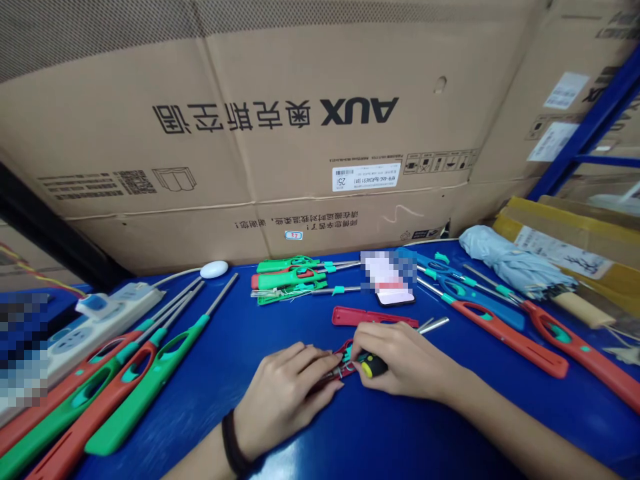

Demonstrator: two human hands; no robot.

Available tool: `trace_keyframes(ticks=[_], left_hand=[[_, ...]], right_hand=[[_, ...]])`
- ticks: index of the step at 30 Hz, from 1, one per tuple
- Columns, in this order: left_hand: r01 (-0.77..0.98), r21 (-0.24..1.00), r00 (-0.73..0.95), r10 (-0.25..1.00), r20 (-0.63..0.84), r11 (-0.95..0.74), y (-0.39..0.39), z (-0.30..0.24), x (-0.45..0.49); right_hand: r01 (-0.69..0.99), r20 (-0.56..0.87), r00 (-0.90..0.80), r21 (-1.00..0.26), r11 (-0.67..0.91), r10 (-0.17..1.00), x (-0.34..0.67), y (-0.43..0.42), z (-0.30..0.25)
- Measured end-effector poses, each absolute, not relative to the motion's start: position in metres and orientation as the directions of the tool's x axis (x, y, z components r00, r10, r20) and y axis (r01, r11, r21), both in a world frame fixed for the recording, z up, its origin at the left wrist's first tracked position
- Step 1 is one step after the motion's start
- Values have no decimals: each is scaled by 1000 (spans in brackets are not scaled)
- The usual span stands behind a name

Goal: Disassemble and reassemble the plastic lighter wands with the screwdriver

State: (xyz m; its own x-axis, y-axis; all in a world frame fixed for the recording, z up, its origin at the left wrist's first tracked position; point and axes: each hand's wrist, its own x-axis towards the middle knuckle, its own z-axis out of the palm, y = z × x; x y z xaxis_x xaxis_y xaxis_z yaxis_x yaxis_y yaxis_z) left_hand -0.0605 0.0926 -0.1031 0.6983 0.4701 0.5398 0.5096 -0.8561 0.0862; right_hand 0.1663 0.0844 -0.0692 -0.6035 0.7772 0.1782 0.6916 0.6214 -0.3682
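Observation:
My left hand [287,390] lies curled over a red lighter body [344,352] on the blue table and holds it down. My right hand [400,357] is closed round a small screwdriver with a black and yellow handle [373,365], whose tip points into the red lighter. The lighter's metal tube [434,325] sticks out to the right past my right hand. A separate red cover half [373,317] rests just behind my hands.
Several finished red and green long lighters [125,380] lie at the left beside a white power strip [95,317]. Green ones [290,275] sit at the back middle, red and blue ones [500,327] at the right. A phone [393,280], a folded umbrella [515,263] and cardboard boxes [280,133] are behind.

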Motion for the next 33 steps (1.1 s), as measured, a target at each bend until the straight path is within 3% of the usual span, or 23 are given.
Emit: trace_keyframes(ticks=[12,23,33], left_hand=[[499,101,704,471,532,-861,92,-101,-61],[496,88,697,457,553,-864,93,-103,-62],[478,315,644,571,509,-820,95,-98,-60]], right_hand=[[662,172,-638,-375,649,751,167,85,-67],[676,55,-693,-296,675,719,164,91,-55],[680,54,-681,-323,659,730,162,88,-58]])
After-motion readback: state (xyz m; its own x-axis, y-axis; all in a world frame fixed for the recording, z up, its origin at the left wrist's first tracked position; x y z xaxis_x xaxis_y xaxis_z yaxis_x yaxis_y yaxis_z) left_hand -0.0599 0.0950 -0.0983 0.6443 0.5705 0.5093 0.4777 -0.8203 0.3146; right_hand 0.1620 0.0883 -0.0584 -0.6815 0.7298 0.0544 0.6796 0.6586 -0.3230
